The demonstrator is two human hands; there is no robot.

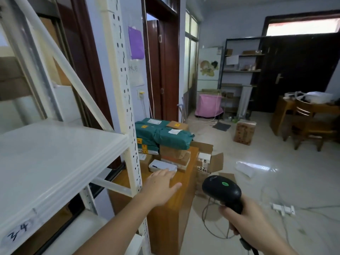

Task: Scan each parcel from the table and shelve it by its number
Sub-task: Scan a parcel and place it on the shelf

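A view from head height looks down along two bare forearms in a room with a pale tiled floor.

The left hand (161,186) reaches forward over a wooden desk (185,183), palm down, fingers straight and spread, thumb out to the right. Its fingertips lie at the near edge of a small white parcel (161,165) on the desk; whether they touch it cannot be told. The hand holds nothing.

The right hand (244,218) is lower and nearer, to the right of the desk, with its forearm running in from the bottom right corner. Its fingers are curled round the handle of a black scanner (221,189). The scanner's rounded head, with a green dot on top, points up and left toward the desk, and its cable (246,244) trails down past the wrist.

Behind the white parcel the desk carries a pile of parcels: two wrapped in green plastic (171,138) with white labels on top, resting on brown cardboard boxes (173,152).

On the left stands a white metal shelf (55,159), its nearest board bare and bearing a handwritten label (17,231) on its front edge. An open cardboard box (207,162) sits on the floor just beside the desk.
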